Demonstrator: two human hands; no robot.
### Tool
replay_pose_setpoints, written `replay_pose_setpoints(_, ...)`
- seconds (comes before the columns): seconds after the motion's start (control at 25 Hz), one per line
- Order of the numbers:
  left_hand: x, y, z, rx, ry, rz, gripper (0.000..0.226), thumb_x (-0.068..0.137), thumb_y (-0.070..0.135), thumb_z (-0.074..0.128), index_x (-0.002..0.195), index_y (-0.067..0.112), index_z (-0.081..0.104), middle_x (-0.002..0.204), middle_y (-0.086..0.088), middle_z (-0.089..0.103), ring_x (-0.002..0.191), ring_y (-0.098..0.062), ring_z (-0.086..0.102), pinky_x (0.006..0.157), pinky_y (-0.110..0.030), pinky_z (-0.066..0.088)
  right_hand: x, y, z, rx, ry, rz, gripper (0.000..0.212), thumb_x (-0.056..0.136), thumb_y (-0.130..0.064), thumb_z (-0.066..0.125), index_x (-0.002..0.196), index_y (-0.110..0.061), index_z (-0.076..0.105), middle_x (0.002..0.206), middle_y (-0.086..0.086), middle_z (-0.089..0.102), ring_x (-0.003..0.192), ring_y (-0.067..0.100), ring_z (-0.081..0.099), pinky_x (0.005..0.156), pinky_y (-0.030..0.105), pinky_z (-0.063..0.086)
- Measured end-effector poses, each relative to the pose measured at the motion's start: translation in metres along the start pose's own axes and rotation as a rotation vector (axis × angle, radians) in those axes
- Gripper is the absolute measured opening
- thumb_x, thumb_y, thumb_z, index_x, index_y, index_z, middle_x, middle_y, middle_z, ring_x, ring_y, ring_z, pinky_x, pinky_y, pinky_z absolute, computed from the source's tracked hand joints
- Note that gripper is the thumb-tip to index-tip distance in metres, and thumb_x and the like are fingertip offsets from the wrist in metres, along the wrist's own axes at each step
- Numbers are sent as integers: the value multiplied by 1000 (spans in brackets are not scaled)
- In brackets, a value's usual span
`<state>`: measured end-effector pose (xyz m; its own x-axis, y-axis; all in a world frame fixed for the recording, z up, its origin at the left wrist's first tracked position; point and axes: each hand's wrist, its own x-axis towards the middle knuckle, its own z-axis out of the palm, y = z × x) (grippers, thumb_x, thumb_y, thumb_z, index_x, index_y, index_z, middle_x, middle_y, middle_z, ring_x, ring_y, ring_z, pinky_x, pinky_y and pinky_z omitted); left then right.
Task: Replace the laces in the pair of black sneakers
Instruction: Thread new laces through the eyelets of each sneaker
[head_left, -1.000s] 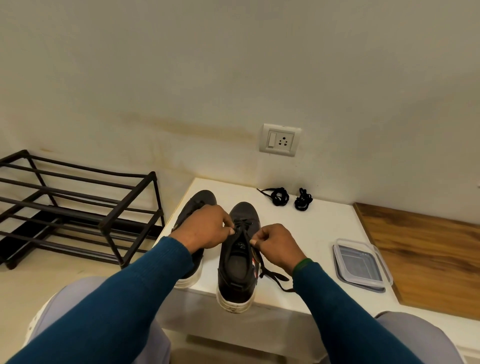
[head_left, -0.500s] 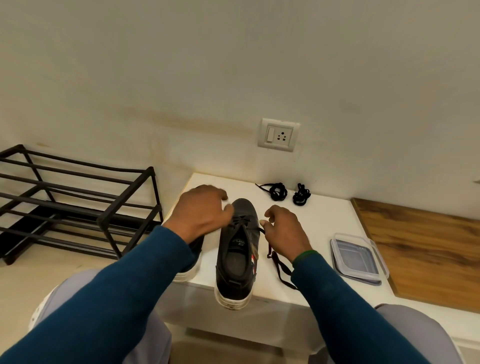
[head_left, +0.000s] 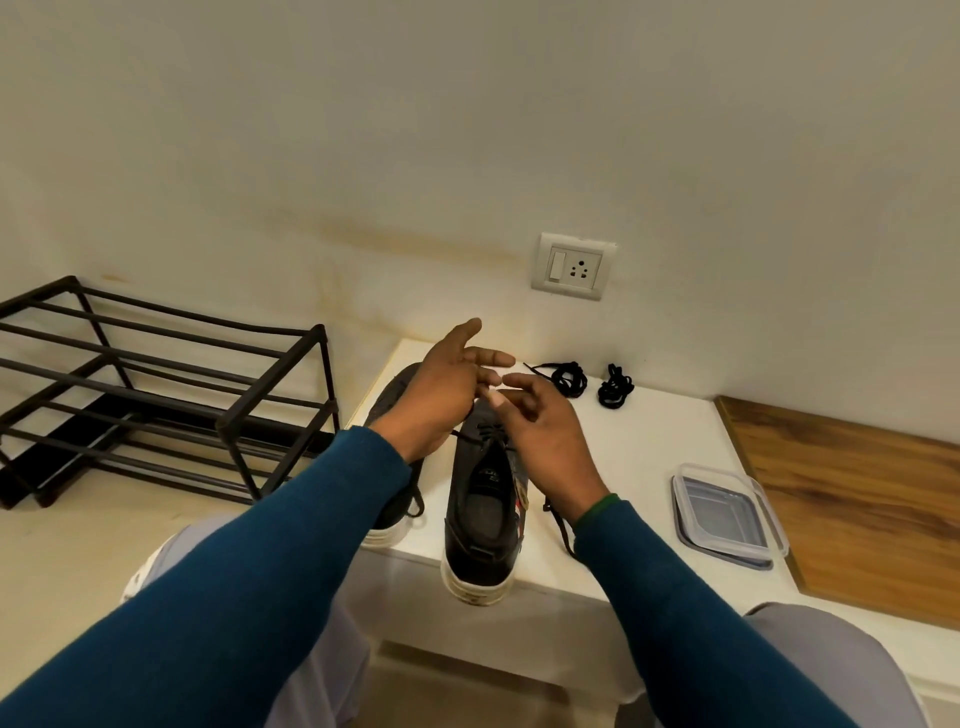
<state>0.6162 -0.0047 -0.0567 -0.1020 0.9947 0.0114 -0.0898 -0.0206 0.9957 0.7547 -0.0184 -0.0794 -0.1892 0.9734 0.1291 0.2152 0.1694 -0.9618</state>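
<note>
Two black sneakers stand on a white table (head_left: 639, 452), heels toward me. The right sneaker (head_left: 483, 519) hangs its white heel over the front edge; its black lace (head_left: 561, 525) is threaded near the toe and trails loose on both sides. My left arm hides most of the left sneaker (head_left: 389, 395). My left hand (head_left: 452, 384) hovers over the toes with thumb and fingers spread. My right hand (head_left: 540, 436) hovers above the laced part, fingers relaxed, fingertips near the left hand's. Neither hand plainly holds a lace. Two coiled black laces (head_left: 569, 379) (head_left: 615, 389) lie at the back.
A clear plastic container (head_left: 724, 512) sits at the table's right side, beside a wooden surface (head_left: 857, 493). A black metal shoe rack (head_left: 156, 395) stands on the floor to the left. A wall socket (head_left: 574, 266) is behind the table. My knees are below the front edge.
Both hands let go of the lace ends at the eyelets and rose toward the toe, fingers spreading. The lace ends now lie loose beside the right sneaker.
</note>
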Motion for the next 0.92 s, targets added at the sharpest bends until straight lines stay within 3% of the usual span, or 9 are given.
replay_pose_setpoints(0.12, -6, 0, 9, -67, -74, 124, 72, 89, -24, 32, 148, 17, 37, 110, -11, 67, 91, -18, 68, 69, -21, 56, 1, 0, 15, 121, -15, 30, 29, 93, -9, 63, 120, -18, 60, 97, 9, 75, 93, 25, 72, 84, 38, 59)
replay_pose_setpoints(0.24, -6, -5, 12, 68, -130, 212, 54, 100, -11, 38, 146, 17, 46, 125, -4, 64, 110, -11, 66, 73, -18, 56, 6, 3, 19, 184, 114, 71, 20, 90, 2, 58, 104, -11, 64, 86, 23, 71, 78, 39, 72, 73, 48, 62)
replay_pose_setpoints(0.4, 7, -15, -7, 190, -28, 83, 31, 96, 16, 65, 126, 6, 63, 109, -2, 70, 91, -16, 66, 80, -26, 57, 10, 4, 15, 130, 185, 63, 7, 94, -10, 64, 88, -6, 65, 70, 10, 73, 55, 21, 69, 60, 34, 59)
replay_pose_setpoints(0.48, 6, -19, -11, 141, -68, 4, 20, 94, 15, 68, 104, -2, 71, 84, -8, 73, 77, -24, 67, 82, -39, 59, 10, 7, 16, 100, 164, 62, 8, 93, -12, 65, 88, -6, 68, 71, 8, 74, 59, 19, 70, 64, 35, 60)
replay_pose_setpoints(0.56, 4, -17, -9, 95, -14, 12, 14, 96, 12, 66, 96, 0, 72, 82, -10, 73, 77, -26, 71, 78, -38, 61, 12, 8, 13, 1, 114, 22, 11, 93, -20, 66, 98, -11, 72, 84, 1, 76, 77, 16, 73, 78, 36, 60)
replay_pose_setpoints(0.64, 7, -5, -9, -99, 126, 12, 14, 100, 11, 57, 98, 5, 69, 79, -7, 70, 71, -21, 70, 67, -32, 61, 16, 6, -1, -247, 71, 13, 23, 93, -32, 67, 110, -16, 70, 99, -8, 70, 94, 10, 66, 85, 27, 53)
replay_pose_setpoints(0.76, 13, 16, -22, -470, 205, -108, 19, 104, 10, 43, 103, 8, 63, 74, -1, 53, 48, -9, 40, 41, -18, 35, 10, 5, -26, -547, -77, 167, 16, 92, -30, 67, 101, -18, 68, 95, -5, 65, 91, 11, 61, 72, 22, 45)
replay_pose_setpoints(0.84, 11, 13, -26, -249, 123, -132, 21, 104, 10, 44, 103, 8, 64, 78, -1, 54, 51, -9, 36, 41, -18, 31, 0, 14, -25, -632, -209, 255, 12, 89, -28, 69, 96, -18, 69, 90, -2, 65, 83, 11, 61, 67, 24, 48)
replay_pose_setpoints(0.92, 2, 0, -22, 280, -1, -92, 18, 100, 10, 53, 99, 11, 70, 82, 1, 64, 58, -9, 46, 50, -19, 40, -8, 25, -14, -652, -182, 230, 14, 87, -28, 69, 97, -18, 71, 88, 0, 67, 80, 15, 64, 71, 32, 56)
